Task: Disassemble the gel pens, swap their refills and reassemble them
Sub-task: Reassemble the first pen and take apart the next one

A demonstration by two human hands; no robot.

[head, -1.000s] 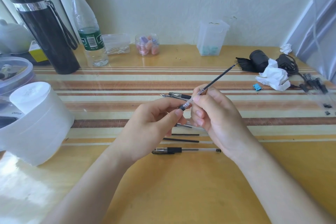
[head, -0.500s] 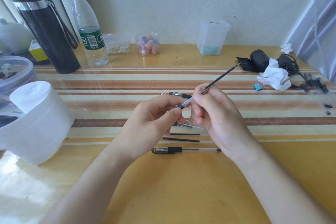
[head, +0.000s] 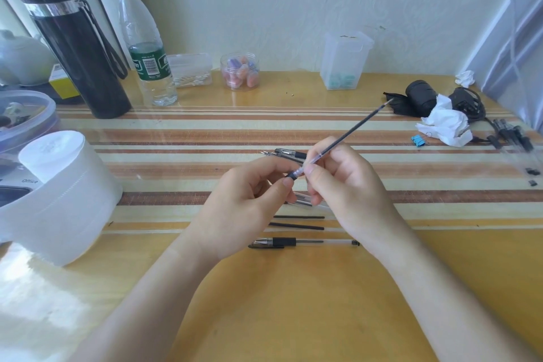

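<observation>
Over the middle of the table my left hand (head: 246,200) pinches the black grip end of a pen front piece (head: 294,174). My right hand (head: 346,185) pinches the thin dark refill (head: 352,129) just behind that piece; the refill slants up to the right. Below the hands lie a whole gel pen (head: 302,242) and two loose black refills (head: 296,222). A clear pen barrel (head: 304,201) shows partly under my right fingers. Behind the hands lie another pen part (head: 289,153) and a refill tip.
A white paper roll (head: 58,197) and a plastic container (head: 20,114) stand at the left. A black flask (head: 76,47), a water bottle (head: 144,47) and small jars line the back. Crumpled tissue (head: 443,123), a blue clip (head: 418,140) and more pens (head: 514,135) lie at the right.
The two hands and the refill have barely shifted; the refill's far tip has risen slightly. The parts on the table lie as before.
</observation>
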